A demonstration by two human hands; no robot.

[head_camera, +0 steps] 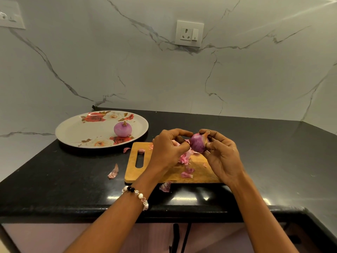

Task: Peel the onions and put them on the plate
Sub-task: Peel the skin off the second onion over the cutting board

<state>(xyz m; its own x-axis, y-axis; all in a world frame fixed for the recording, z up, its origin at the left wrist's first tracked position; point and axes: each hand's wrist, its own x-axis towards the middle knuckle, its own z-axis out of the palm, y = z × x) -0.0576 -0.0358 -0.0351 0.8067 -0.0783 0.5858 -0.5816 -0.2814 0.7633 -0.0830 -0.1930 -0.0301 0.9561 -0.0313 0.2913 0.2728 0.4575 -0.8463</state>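
Both hands raised above wooden cutting board (164, 172) on black surface (63, 179). Right hand (223, 157) grips purple onion (198, 143), fingers curled round it. Left hand (168, 148) pinches skin at onion's left side. Peeled onion (122, 129) sits on floral plate (82, 132), far left. Skin scraps (186, 173) on board, surface.

We see a black speckled stone countertop (73, 179) carrying three kinds of items. A wooden cutting board (155, 172) with a handle slot lies flat near the front edge. A floral plate (82, 132) rests to the rear left of the board, apart from it. Loose pink onion skins (113, 172) lie on the bare stone left of the board; another piece (165, 187) lies at the board's front edge.
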